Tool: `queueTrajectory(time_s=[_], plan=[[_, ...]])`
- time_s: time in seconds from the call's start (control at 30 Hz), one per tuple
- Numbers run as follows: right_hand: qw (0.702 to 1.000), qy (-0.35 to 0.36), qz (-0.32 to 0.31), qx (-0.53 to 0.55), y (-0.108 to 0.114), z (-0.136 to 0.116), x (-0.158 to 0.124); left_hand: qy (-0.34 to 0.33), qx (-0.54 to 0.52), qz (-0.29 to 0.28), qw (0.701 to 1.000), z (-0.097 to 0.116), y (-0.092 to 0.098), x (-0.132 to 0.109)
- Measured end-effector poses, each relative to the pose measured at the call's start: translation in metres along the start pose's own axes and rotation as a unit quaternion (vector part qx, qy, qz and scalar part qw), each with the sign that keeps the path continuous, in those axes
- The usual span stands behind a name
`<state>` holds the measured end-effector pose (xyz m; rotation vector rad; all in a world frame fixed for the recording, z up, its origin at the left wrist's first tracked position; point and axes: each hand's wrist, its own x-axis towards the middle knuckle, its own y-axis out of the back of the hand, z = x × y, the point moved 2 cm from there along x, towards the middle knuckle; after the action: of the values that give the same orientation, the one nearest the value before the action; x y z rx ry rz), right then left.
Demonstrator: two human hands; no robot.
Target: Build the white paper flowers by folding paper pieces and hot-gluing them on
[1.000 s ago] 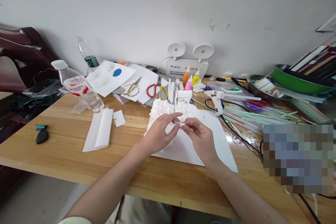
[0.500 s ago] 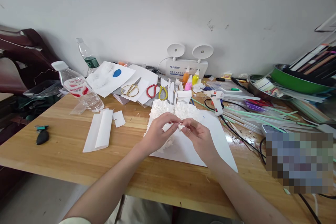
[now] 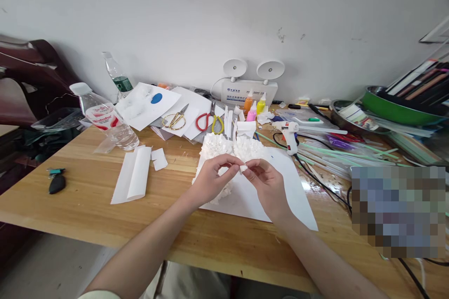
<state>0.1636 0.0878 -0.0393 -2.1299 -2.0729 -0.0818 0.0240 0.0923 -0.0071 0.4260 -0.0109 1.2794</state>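
Between my two hands is a small piece of white paper [image 3: 243, 168], pinched at its edges. My left hand [image 3: 217, 175] has thumb and forefinger closed on its left side. From the right, my right hand [image 3: 266, 182] grips the same piece with its fingertips. Beneath them lies a large white sheet [image 3: 287, 187]. Clusters of crumpled white paper bits [image 3: 215, 145] cover its left and upper parts, and my left hand partly hides them.
A hot glue gun [image 3: 289, 136] stands right of the sheet, its cable trailing rightward. Red-handled scissors [image 3: 202, 122], gold scissors [image 3: 174, 120] and paint bottles [image 3: 251, 113] lie or stand behind. Folded paper [image 3: 135, 175], a water bottle [image 3: 108, 119] and a black key fob [image 3: 56, 184] are left.
Both hands stay over the sheet, still pinching the paper piece. My fingers have shifted slightly around it, and the piece looks more compact.
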Motion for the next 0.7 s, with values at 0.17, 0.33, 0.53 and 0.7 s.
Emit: queueTrajectory(time_s=[0.17, 0.33, 0.53, 0.7], plan=[[1.0, 0.007, 0.022, 0.011, 0.0, -0.002, -0.001, -0.02, -0.018, -0.012, 1.0, 0.004, 0.0, -0.001], [0.999, 0.034, 0.01, -0.036, 0.0, -0.004, -0.002, -0.034, 0.002, -0.004, 0.999, 0.003, -0.001, -0.001], [1.0, 0.028, -0.004, 0.003, 0.0, -0.003, -0.001, -0.016, -0.039, 0.022, 0.999, -0.002, -0.004, -0.001], [0.991, -0.019, -0.04, 0.129, -0.002, 0.001, -0.001, 0.011, -0.088, -0.008, 0.996, -0.006, -0.009, 0.0]])
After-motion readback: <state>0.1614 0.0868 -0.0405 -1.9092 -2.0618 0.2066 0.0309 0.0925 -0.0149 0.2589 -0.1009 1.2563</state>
